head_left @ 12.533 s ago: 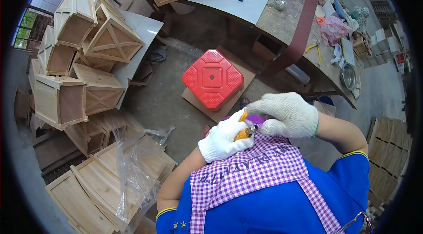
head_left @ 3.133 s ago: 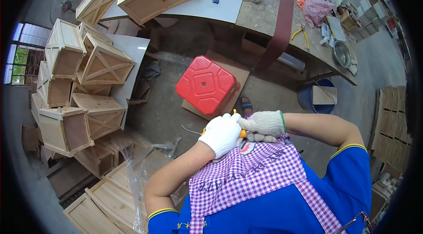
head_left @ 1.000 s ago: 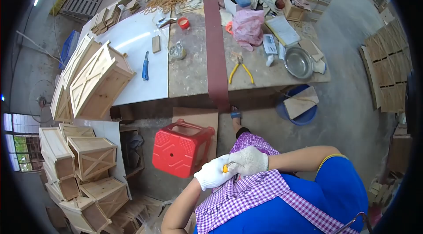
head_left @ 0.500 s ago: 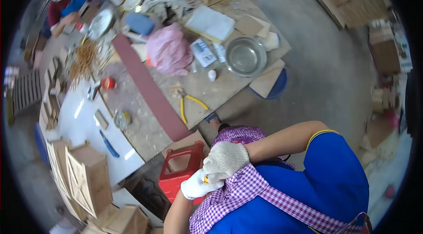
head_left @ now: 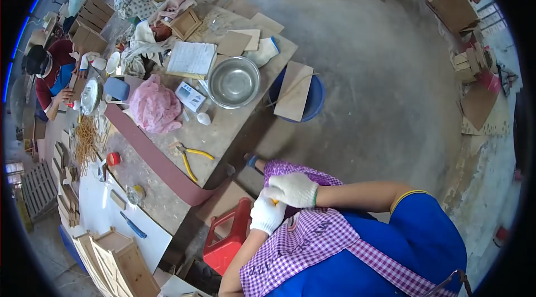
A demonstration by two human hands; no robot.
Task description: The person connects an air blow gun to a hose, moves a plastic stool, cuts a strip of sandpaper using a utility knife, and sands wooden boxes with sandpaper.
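Note:
My left hand [head_left: 267, 214], in a white knit glove, is closed close to the chest of my purple checked apron [head_left: 312, 230]. Pressed against it from above is my right hand [head_left: 294, 189], gloved the same way, its fingers curled in. A small orange-yellow bit [head_left: 274, 201] shows between the two hands; most of it is hidden, so its kind cannot be told. Just left of my hands stands a red plastic stool [head_left: 244, 221]. Pliers with yellow handles [head_left: 192, 158] lie spread on the table beside a long reddish-brown strip [head_left: 151, 149].
The worktable [head_left: 234, 124] holds a metal bowl [head_left: 234, 82], a pink cloth bundle [head_left: 155, 106], a blue-handled tool [head_left: 133, 224] and a red lid [head_left: 113, 158]. A blue bucket [head_left: 315, 104] with a board stands beyond its edge. Wooden crates [head_left: 120, 258] stand lower left. A co-worker [head_left: 58, 73] sits upper left.
The camera view has swung, so the tabletop things sit further left and the blue bucket shows more fully. My hands stay together at my chest, shifted slightly.

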